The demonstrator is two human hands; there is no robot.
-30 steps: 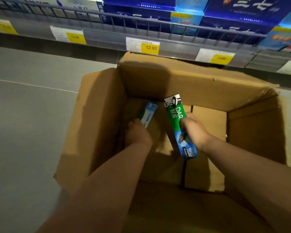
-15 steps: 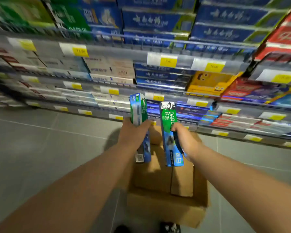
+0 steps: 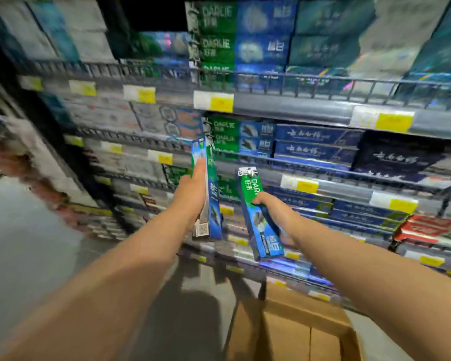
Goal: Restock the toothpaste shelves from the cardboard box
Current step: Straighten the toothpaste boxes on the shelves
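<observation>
a toothpaste carton [image 3: 209, 188] is gripped upright in the left hand [image 3: 192, 194], another carton [image 3: 258, 217] in the right hand [image 3: 276, 217], both raised toward the matching green stack [image 3: 225, 138], likely for shelving.

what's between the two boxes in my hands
Nothing held there. In the head view the left box and right box stand apart; through the gap show only shelved green boxes behind.

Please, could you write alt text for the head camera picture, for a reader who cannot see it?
The left hand and the right hand each grip a green-and-blue Darlie toothpaste box, the left box higher than the right box, before blurred store shelves packed with toothpaste. A cardboard box stands on the floor below.
</observation>
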